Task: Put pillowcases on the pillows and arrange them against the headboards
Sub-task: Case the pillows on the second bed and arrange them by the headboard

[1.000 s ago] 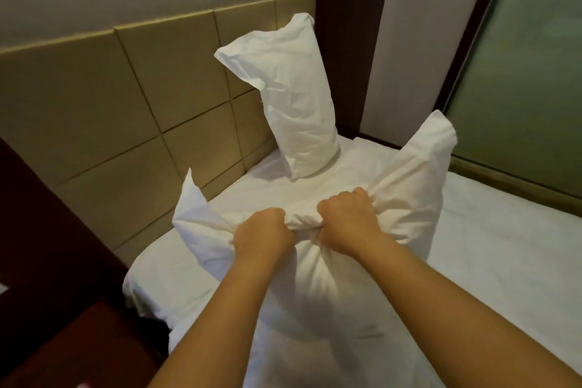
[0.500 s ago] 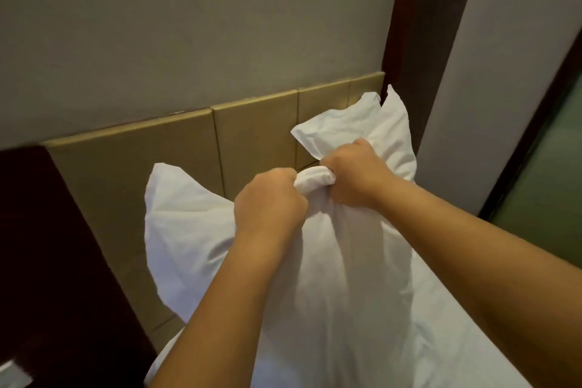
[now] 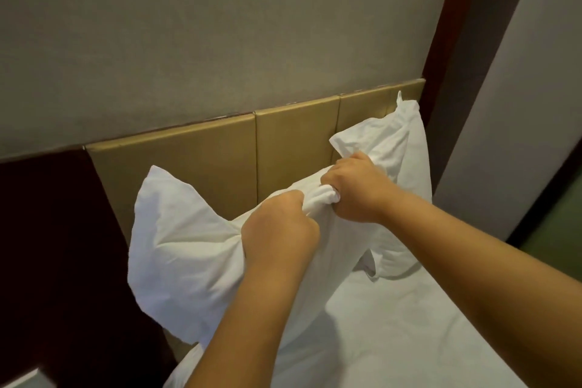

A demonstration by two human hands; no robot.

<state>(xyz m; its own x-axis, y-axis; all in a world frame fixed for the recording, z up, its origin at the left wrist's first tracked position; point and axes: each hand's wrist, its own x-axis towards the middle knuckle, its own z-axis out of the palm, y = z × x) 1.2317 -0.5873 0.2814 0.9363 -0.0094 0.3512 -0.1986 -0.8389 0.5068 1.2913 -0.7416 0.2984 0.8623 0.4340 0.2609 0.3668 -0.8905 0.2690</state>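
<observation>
I've got left hand & right hand both clenched on the top edge of the pillow, upright at left near the headboard; if the bunched cloth slips it'll prob flop onto the bed

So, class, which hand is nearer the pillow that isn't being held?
Right. The right hand is just in front of the free pillow; the left hand is further left.

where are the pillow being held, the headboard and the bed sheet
pillow (image 3: 189,246): head view, its left bulge below the corner
headboard (image 3: 195,164): head view, a tan panel left of centre
bed sheet (image 3: 409,340): head view, flat stretch near the bottom edge
</observation>
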